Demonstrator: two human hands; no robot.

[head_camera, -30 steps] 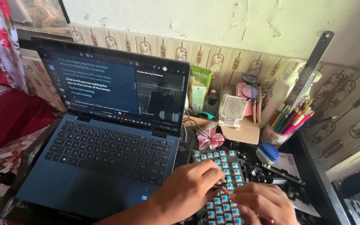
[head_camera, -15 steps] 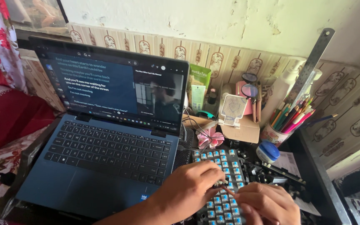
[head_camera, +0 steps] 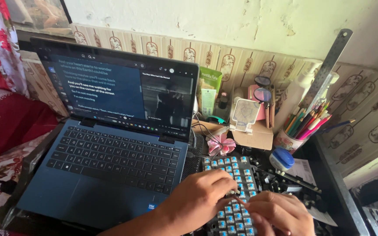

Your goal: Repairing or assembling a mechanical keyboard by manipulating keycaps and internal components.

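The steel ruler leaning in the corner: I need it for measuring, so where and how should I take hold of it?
Probably by its free upper end. The steel ruler leans tilted against the wall, its lower part buried behind the cup of pencils. Pinch the flat faces near the top, coming from above and the right, then draw it up along its own length so the pencils are not disturbed.

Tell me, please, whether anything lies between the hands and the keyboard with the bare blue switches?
Nothing visible does. The left hand and right hand both rest directly on the keyboard, fingertips meeting over one switch. The laptop sits alongside, clear of them.
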